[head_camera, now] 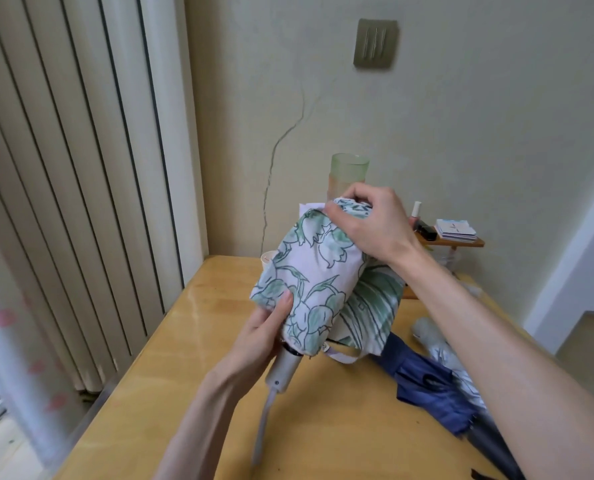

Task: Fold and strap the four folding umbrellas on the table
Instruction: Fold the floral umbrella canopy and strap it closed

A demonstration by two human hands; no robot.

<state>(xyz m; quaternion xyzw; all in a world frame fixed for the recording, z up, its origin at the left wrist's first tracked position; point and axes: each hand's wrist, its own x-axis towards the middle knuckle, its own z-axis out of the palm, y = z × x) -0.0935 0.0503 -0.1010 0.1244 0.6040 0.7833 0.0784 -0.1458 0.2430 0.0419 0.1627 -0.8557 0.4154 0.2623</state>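
Note:
A white folding umbrella with green flower print [309, 271] is held up above the wooden table [219, 313], tilted, its grey handle [283, 370] pointing down toward me. My left hand [264, 330] grips its lower end near the handle, thumb pressed on the fabric. My right hand [371, 223] pinches the gathered fabric at the top end. Its pale strap [344, 356] hangs loose below. Behind it lies a green-striped white umbrella [375, 306]. A dark blue umbrella [434, 386] and a grey one [430, 332] lie on the table under my right forearm.
A frosted green vase [349, 171] stands behind the umbrella near the wall. A small wooden shelf [451, 241] at the right carries cards and small bottles. Vertical blinds [67, 185] hang at the left beside the table edge.

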